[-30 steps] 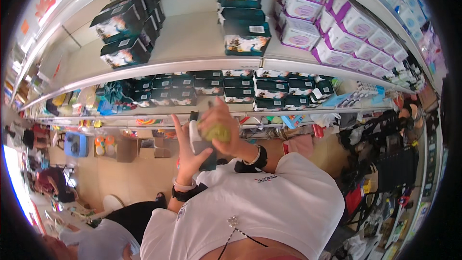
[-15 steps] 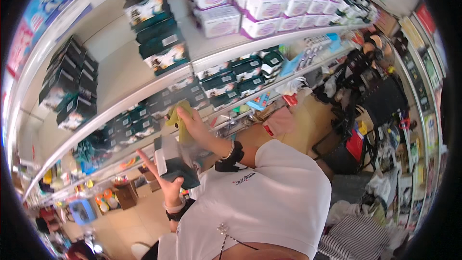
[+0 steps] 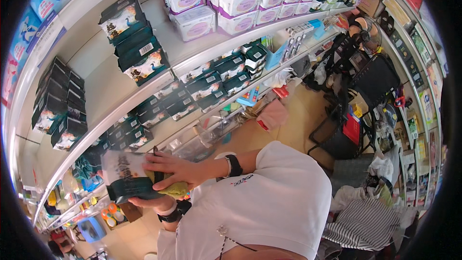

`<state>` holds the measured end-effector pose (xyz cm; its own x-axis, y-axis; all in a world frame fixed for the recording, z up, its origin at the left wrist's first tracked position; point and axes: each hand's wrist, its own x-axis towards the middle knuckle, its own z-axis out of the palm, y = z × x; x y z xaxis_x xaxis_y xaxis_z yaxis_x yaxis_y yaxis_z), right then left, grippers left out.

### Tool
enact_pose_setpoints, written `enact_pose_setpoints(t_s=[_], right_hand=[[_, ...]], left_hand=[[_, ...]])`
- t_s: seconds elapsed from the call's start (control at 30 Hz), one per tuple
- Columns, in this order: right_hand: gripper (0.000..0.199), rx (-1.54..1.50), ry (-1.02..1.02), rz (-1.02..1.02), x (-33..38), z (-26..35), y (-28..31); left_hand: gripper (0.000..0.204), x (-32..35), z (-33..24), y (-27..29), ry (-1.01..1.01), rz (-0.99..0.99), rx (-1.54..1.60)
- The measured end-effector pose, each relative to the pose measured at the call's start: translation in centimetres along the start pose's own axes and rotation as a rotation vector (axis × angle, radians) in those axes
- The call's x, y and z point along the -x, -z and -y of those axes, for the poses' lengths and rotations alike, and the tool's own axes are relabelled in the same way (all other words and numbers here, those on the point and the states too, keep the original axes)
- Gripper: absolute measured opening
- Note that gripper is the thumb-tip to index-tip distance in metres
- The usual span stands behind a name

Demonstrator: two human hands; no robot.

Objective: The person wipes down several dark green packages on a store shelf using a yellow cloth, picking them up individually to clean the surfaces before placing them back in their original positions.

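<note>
Right grip (image 3: 182, 169), clutching a cloth (image 3: 177, 190), has moved onto the package (image 3: 129, 187) the left grip (image 3: 150, 203) holds from below.

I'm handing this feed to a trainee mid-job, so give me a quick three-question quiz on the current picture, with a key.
1. Which hand supports the green-and-white pack from below?
2. True or false: the yellow-green cloth lies on the floor, away from both hands.
3. The stacked white packages on the shelf have trim that is: A) orange, B) purple, C) brown.

Key:
1. The left hand.
2. False; it is at the right hand, beside the pack.
3. B.
</note>
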<state>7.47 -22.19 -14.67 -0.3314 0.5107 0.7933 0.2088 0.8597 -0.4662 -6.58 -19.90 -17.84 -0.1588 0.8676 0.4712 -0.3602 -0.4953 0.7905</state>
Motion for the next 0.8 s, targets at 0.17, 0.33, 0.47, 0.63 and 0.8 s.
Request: enact_pose_setpoints(t_s=[0.17,0.33,0.47,0.63,0.8], right_hand=[[0.055,-0.860,-0.269,-0.211,0.1,0.1,1.0],[0.068,-1.380,-0.439,-0.376,0.0,0.6,1.7],[0.061,-1.567,-0.964,-0.650,0.5,-0.9,1.2],[0.054,-1.061,-1.013,-0.985,0.6,-2.3,1.3],[0.059,-0.697,-0.555,-0.902,-0.4,-2.4,0.3]], left_hand=[[0.063,-1.1,-0.2,-0.4,-0.142,-0.061,-0.037],[0.052,-1.2,-1.4,-3.0,0.125,0.141,0.589],[0.050,-0.3,-0.6,-1.8,0.488,0.035,0.090],[0.045,-0.7,0.7,-2.0,0.451,0.045,-0.035],[0.035,-0.9,-0.3,-3.5,0.658,-0.159,0.210]])
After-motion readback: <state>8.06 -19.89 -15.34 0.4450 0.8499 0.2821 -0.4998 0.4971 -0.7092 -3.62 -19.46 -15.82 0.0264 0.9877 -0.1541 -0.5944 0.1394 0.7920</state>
